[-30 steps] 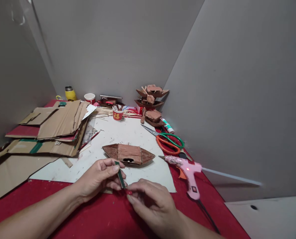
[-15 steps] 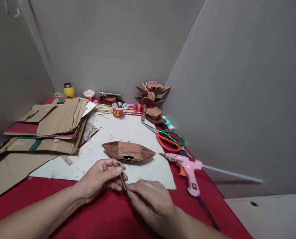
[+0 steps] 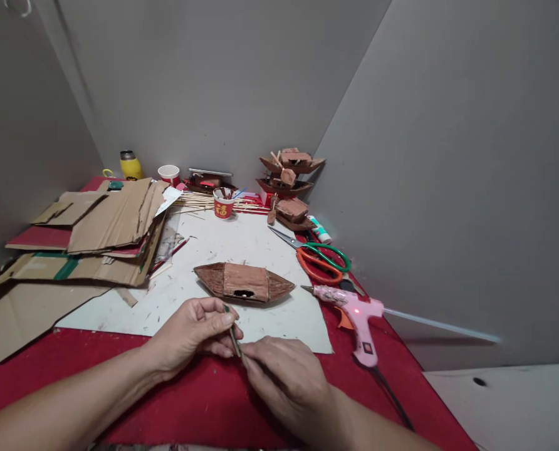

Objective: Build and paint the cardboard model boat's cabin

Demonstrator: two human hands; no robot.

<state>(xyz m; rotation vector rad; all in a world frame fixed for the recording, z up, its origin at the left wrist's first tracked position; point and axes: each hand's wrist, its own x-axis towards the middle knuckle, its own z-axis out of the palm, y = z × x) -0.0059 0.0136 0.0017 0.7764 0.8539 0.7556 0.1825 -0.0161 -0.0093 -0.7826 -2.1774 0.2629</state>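
If tugged or twisted too hard, likely to crease or tear, judging by the thin look of the narrow strip (image 3: 235, 344) pinched between left hand (image 3: 195, 332) and right hand (image 3: 291, 376); most probable cause, an uneven pull from fingertips set so close together, or a slip at the near end; impossible to tell whether folded or splitting into layers there, and so hard to judge for strength. Also possible: a knock to the model boat (image 3: 245, 279), lying on the white sheet (image 3: 120, 319) just beyond the fingers, through a careless forward swing; likewise a burn from the pink glue gun (image 3: 361, 313), off to the right with red light lit and nozzle towards the boat, if brushed by the right wrist.

Gripped at the far part by left thumb and forefinger, closed firmly enough, with a little green showing past the thumb and the other fingers loosely curled; caught at the near end between right thumb and fingertips, pressed together, with the rest tucked in and partly hidden; held thus in front of the boat and apart from it, above the red cloth (image 3: 190, 407).
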